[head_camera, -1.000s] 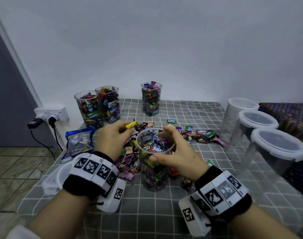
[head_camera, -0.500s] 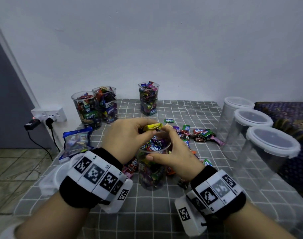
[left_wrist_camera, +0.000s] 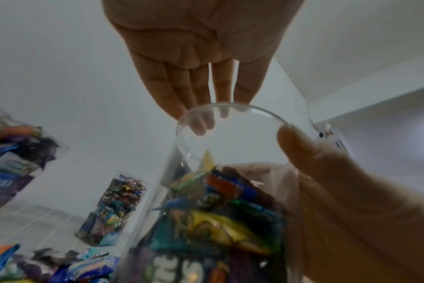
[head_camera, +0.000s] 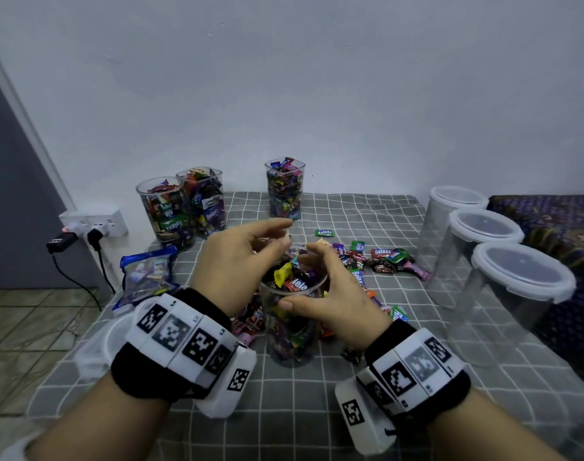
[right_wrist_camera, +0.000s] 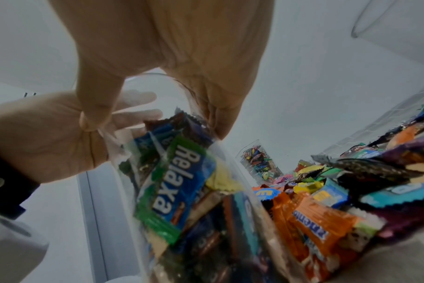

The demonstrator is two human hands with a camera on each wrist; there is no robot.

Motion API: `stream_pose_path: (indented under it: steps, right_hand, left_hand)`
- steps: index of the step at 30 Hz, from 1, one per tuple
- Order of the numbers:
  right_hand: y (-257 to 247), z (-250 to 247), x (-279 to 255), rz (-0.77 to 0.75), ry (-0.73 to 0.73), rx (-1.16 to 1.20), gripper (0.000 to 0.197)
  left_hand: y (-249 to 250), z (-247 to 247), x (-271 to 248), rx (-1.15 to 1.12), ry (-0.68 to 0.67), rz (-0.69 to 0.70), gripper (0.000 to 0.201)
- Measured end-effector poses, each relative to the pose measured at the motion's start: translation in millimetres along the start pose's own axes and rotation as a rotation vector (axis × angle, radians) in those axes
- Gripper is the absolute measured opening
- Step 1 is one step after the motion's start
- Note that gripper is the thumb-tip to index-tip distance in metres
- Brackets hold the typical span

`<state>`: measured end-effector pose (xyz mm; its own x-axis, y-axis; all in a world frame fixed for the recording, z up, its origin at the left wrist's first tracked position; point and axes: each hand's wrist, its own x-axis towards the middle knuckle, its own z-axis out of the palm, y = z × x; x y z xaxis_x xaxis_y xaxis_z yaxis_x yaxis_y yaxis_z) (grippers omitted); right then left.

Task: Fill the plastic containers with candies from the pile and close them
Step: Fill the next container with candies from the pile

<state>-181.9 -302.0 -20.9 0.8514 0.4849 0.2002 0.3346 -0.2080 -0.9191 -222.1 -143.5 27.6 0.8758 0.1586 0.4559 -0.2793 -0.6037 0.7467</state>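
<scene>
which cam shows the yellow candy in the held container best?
Head view: the yellow candy lies on top of the fill in the open container, seen from above, unblocked. Left wrist shows it blurred through the container wall. Right wrist shows only a pale yellow scrap behind the Relaxa wrapper.

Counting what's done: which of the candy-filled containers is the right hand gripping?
The near container, between both hands. The right hand grips its rim; the other three filled ones stand untouched by the wall.
</scene>
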Motion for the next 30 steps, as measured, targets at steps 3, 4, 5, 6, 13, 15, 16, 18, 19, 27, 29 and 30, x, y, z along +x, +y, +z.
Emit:
stream_pose_path:
  steps: [3, 4, 5, 6, 13, 15, 16, 18, 19, 27, 29, 30]
  right_hand:
    - [-4.1, -4.7, 0.0, 0.024, -0.031, -0.025, 0.09]
    - [-6.5, -7.1, 0.0, 0.04, -0.055, -0.045, 0.091]
    - [-8.6, -9.5, 0.3, 0.055, -0.088, -0.07, 0.093]
    - [-11.3, -12.1, 0.3, 0.064, -0.125, -0.099, 0.096]
    - [-24.8, -40.4, 5.9, 0.161, -0.323, -0.401, 0.088]
    - [-23.5, -50.6, 9.0, 0.218, -0.327, -0.608, 0.075]
    - [-21.4, -54.8, 10.2, 0.264, -0.303, -0.736, 0.068]
    - [-12.5, -61.3, 12.5, 0.364, -0.27, -0.957, 0.057]
    - [-9.2, -63.6, 12.2, 0.419, -0.281, -1.025, 0.052]
    - [20.0, -63.6, 13.6, 0.678, -0.434, -1.188, 0.044]
    - [27.3, -61.3, 17.7, 0.688, -0.416, -1.1, 0.04]
    - [28.9, -60.0, 19.6, 0.677, -0.389, -1.03, 0.036]
  left_hand:
    - [-6.6, -9.3, 3.0, -0.166, 0.103, -0.094, 0.022]
    - [-10.7, -13.7, 4.1, -0.186, 0.137, -0.132, 0.02]
    - [-15.9, -17.9, 5.4, -0.205, 0.164, -0.179, 0.018]
    - [-22.0, -21.7, 6.8, -0.221, 0.18, -0.235, 0.016]
    - [-61.8, -25.3, 18.4, -0.158, 0.049, -0.627, 0.015]
    - [-66.7, -19.6, 19.1, -0.158, -0.055, -0.707, 0.028]
    - [-68.7, -16.4, 19.2, -0.15, -0.098, -0.726, 0.033]
    - [-76.0, -9.3, 20.0, -0.088, -0.167, -0.732, 0.036]
    - [-81.8, -5.9, 21.7, -0.023, -0.21, -0.733, 0.037]
    - [-104.3, 18.0, 18.7, 0.286, -0.397, -0.777, 0.055]
    - [-103.6, 21.3, 18.2, 0.287, -0.377, -0.779, 0.061]
    - [-103.4, 23.0, 18.7, 0.274, -0.38, -0.764, 0.07]
